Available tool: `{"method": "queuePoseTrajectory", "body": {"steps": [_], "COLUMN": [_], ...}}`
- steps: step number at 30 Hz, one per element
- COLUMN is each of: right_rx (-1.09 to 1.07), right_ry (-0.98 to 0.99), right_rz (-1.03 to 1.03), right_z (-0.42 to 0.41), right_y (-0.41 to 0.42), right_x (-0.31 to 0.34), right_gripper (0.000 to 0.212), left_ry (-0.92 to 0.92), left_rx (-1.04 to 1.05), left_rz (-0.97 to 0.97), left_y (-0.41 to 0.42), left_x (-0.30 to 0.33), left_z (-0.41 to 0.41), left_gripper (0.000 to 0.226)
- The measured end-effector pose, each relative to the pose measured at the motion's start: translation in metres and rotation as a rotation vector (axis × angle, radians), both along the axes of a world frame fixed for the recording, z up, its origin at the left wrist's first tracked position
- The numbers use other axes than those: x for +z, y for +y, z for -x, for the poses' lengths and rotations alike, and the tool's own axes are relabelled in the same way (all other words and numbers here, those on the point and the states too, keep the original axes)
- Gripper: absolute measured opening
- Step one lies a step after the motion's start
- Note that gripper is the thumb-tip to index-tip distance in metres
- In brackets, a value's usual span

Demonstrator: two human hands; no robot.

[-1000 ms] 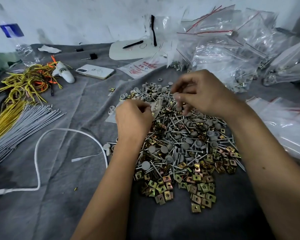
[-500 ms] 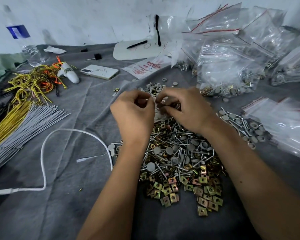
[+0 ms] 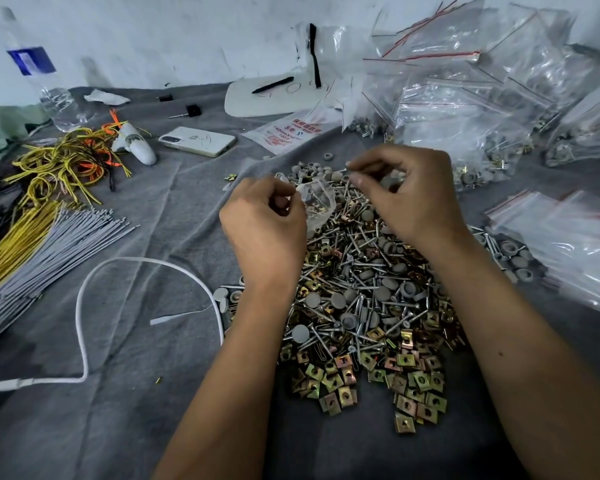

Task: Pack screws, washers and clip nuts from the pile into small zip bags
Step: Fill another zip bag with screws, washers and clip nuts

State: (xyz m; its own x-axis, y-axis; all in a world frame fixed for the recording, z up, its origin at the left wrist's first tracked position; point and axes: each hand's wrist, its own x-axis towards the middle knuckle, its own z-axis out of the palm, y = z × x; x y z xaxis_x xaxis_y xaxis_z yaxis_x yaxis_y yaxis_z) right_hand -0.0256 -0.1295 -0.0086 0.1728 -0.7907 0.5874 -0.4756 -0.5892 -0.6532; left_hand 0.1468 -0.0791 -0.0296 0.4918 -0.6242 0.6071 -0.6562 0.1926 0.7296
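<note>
L hand (image 3: pixel 265 225) is curling its fingers round the mouth of a small clear zip bag (image 3: pixel 317 202), which is hanging just above the 12 o'clock edge of the pile (image 3: pixel 364 299); screws and grey caps are showing through the plastic. R hand (image 3: pixel 407 192), at 3 o'clock of the bag and apart from the L hand, is pinching thumb against forefinger; whether sth small is sitting between the tips cannot be told. Both forearms are crossing the pile from 6 o'clock.

The pile is lying on a grey cloth (image 3: pixel 146 393): screws (image 3: pixel 357 336) and grey washers (image 3: pixel 338 299) in the middle, brass clip nuts (image 3: pixel 406 405) spreading at its 6 o'clock edge. Filled zip bags (image 3: pixel 465 109) are heaping up at 1 o'clock; flat empty bags (image 3: pixel 568 244) are lying at 3 o'clock. A white cable (image 3: pixel 84 289) is looping at 9 o'clock, w/ grey ties (image 3: pixel 59 244) and yellow wires (image 3: pixel 59 164) beyond it at 10 o'clock. A phone (image 3: pixel 198 142) is lying at 11 o'clock.
</note>
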Motion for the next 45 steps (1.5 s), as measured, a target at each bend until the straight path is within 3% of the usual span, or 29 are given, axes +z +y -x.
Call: {"method": "queuePoseTrajectory", "body": {"steps": [3,7,9,14,17,20,22,24,30,35,39,42,45], "right_rx": [-0.143,-0.096,-0.091,-0.122,-0.110,-0.115,-0.018,0.124,0.233,0.011,-0.158,-0.150,-0.119], "right_ry": [0.160,0.492,0.543,0.460,0.404,0.179,-0.038,-0.111,0.002,-0.049,0.180,0.396,0.476], "right_rz": [-0.102,-0.265,-0.269,-0.256,-0.260,-0.172,-0.115,-0.090,-0.046,-0.001,-0.060,-0.177,-0.233], "right_z": [0.011,0.015,0.012,0.012,0.014,0.015,0.010,0.000,-0.017,-0.002,0.012,0.014,0.014], "right_y": [-0.008,-0.011,-0.011,-0.013,-0.013,-0.010,-0.004,0.005,0.011,0.000,-0.012,-0.014,-0.015], "right_x": [-0.005,-0.010,-0.012,-0.013,-0.014,-0.011,-0.007,-0.005,-0.009,-0.010,-0.015,-0.021,-0.021], "right_gripper": [0.017,0.032,0.034,0.011,0.009,0.015,0.020,0.024,0.024,0.021,0.020,0.023,0.022], "left_ry": [-0.023,-0.043,-0.035,-0.005,0.044,0.090,0.120,0.143,0.205,0.238,0.248,0.252,0.252], "left_rx": [-0.004,-0.004,-0.004,-0.016,-0.040,-0.055,-0.076,-0.092,-0.085,-0.081,-0.095,-0.094,-0.093], "left_rz": [-0.006,-0.005,-0.007,-0.009,-0.031,-0.058,-0.078,-0.090,-0.111,-0.126,-0.121,-0.120,-0.116], "left_y": [0.001,0.002,0.002,0.002,0.001,0.000,-0.001,-0.001,-0.001,0.000,0.000,0.000,0.000], "left_x": [0.001,0.001,0.000,-0.001,-0.002,-0.004,-0.003,-0.003,-0.002,-0.001,-0.001,0.000,-0.001], "left_z": [0.002,0.002,0.002,0.002,0.000,0.000,0.001,0.002,0.002,0.002,0.002,0.002,0.002], "left_gripper": [0.011,0.011,0.011,0.012,0.010,0.011,0.012,0.013,0.014,0.023,0.030,0.030,0.032]}}
